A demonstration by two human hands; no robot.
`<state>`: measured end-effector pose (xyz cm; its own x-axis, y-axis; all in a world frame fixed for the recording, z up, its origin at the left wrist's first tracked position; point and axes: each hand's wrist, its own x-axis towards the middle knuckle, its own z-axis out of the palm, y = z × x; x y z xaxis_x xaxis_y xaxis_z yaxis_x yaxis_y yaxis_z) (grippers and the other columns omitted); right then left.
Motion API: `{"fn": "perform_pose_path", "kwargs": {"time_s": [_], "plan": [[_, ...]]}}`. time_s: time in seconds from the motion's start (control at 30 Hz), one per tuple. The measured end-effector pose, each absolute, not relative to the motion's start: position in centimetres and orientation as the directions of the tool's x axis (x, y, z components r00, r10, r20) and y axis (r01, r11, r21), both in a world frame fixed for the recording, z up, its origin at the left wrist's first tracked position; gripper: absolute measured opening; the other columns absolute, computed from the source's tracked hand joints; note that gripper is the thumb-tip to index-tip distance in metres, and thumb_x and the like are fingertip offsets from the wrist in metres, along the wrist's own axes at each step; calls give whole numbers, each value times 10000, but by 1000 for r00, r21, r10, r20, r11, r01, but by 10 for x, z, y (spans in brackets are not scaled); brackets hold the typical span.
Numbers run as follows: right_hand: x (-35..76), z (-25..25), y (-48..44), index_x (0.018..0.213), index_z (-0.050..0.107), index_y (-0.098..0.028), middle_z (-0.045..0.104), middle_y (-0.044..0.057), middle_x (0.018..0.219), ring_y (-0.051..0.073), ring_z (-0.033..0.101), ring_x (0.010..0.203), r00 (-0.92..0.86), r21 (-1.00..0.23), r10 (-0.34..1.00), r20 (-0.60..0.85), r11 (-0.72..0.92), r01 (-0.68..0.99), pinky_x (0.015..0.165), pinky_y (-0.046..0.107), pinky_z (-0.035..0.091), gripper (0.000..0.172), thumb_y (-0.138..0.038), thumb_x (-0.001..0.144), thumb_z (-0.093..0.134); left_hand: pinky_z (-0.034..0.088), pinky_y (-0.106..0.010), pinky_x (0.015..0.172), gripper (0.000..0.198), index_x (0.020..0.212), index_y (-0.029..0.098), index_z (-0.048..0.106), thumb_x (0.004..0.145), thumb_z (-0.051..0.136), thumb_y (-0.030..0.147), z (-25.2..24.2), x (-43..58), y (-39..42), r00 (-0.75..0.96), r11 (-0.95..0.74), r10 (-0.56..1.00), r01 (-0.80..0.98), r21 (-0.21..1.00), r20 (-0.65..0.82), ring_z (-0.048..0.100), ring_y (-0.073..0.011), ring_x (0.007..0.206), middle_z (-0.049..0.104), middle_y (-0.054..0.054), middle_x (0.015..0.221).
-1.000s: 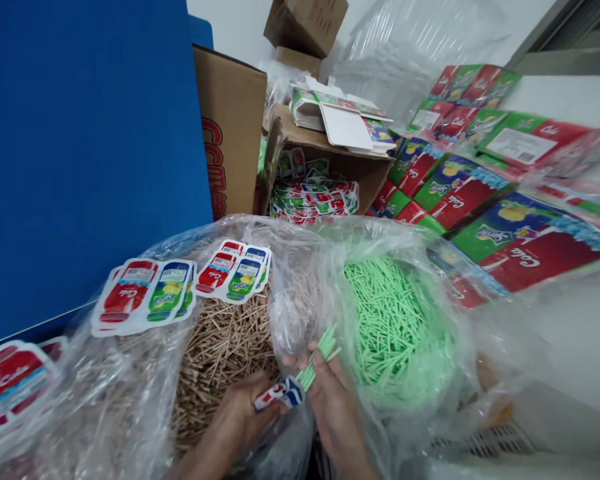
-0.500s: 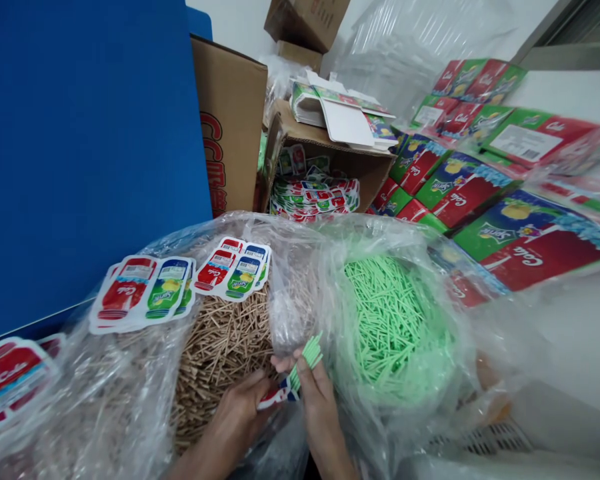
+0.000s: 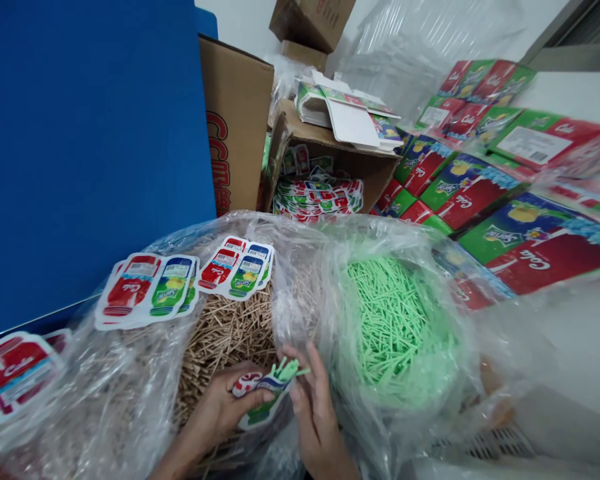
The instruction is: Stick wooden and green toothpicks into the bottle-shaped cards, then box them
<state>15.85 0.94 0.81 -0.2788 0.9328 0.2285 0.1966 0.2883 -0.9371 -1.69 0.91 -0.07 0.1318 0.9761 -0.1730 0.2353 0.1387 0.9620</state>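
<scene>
My left hand (image 3: 215, 410) grips a small printed pouch (image 3: 261, 415) in red, blue and green, over the bag of brown sticks (image 3: 235, 333). A bunch of thin green sticks (image 3: 286, 369) pokes out of the pouch's open top. Just to the right, my right hand (image 3: 319, 420) is open, its thumb and fingers apart beside the stick ends. Whether its fingertips touch them is hard to tell. More green sticks (image 3: 390, 313) fill a clear plastic bag to the right.
Flat double pouches (image 3: 150, 290) lie on the plastic at left, with another stack (image 3: 237, 267) beside them. Behind stands a carton (image 3: 325, 137) of printed pouches. Wrapped Cola and Sprite boxes (image 3: 480, 187) are piled at right. A blue panel (image 3: 90, 147) rises at left.
The green sticks, held by my right hand before, now stand in the pouch. My right hand's fingers have spread apart. The left hand has turned the pouch more into view.
</scene>
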Motion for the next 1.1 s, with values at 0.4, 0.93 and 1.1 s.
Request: {"fn": "perform_pose_path", "kwargs": {"time_s": [0.4, 0.93, 1.1], "plan": [[156, 28, 30, 1127, 567, -178, 664, 81, 1084, 188, 555, 1127, -579, -621, 662, 476, 719, 312, 974, 338, 454, 312, -58, 858, 465, 438, -191, 720, 98, 832, 216, 681, 800, 655, 305, -3, -37, 4, 206, -127, 978, 404, 906, 45, 630, -155, 775, 696, 12, 800], [128, 18, 21, 953, 659, -203, 720, 19, 877, 172, 666, 818, -500, -964, 866, 27, 154, 215, 746, 221, 516, 172, -201, 794, 593, 419, -183, 558, 170, 713, 195, 711, 594, 793, 284, 16, -48, -5, -50, 119, 992, 49, 992, -117, 547, -130, 602, 643, 54, 634], [108, 15, 27, 981, 650, -193, 721, 42, 899, 185, 670, 843, -445, -967, 892, 83, 180, 181, 753, 229, 521, 187, -269, 849, 541, 500, -232, 619, 398, 923, 185, 699, 620, 756, 438, 20, -63, -17, -188, 164, 964, -132, 978, -187, 627, -177, 668, 722, 4, 753]]}}
